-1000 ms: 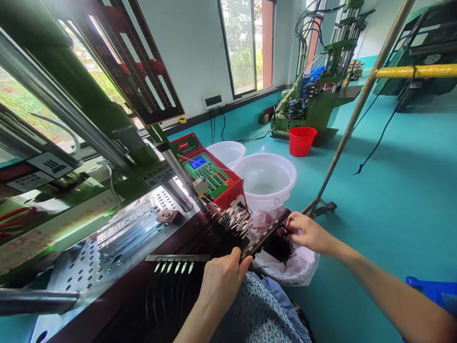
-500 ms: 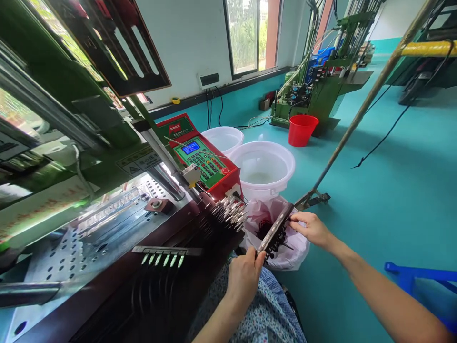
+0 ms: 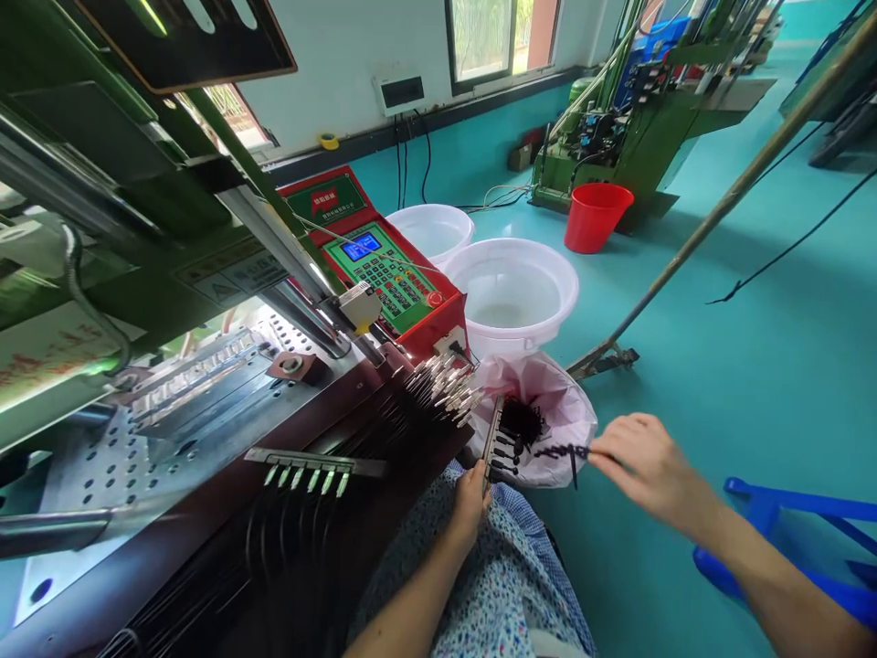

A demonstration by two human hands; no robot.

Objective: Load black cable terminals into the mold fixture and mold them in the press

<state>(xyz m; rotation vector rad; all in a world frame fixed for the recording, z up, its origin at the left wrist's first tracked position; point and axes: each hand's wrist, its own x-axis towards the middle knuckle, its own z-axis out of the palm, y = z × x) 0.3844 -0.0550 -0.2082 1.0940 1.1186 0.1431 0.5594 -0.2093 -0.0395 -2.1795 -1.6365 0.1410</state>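
Above a white plastic bag (image 3: 565, 411) | head view: left hand (image 3: 471, 503) grip clamped on a pronged metal bar (image 3: 491, 448), at the bag's edge | right hand (image 3: 648, 471) grip pinched on a black strand (image 3: 562, 451) | black strands (image 3: 521, 422) heaped in bag

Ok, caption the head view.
Left hand holds a toothed metal bar, right hand pinches black strands above a plastic bag.
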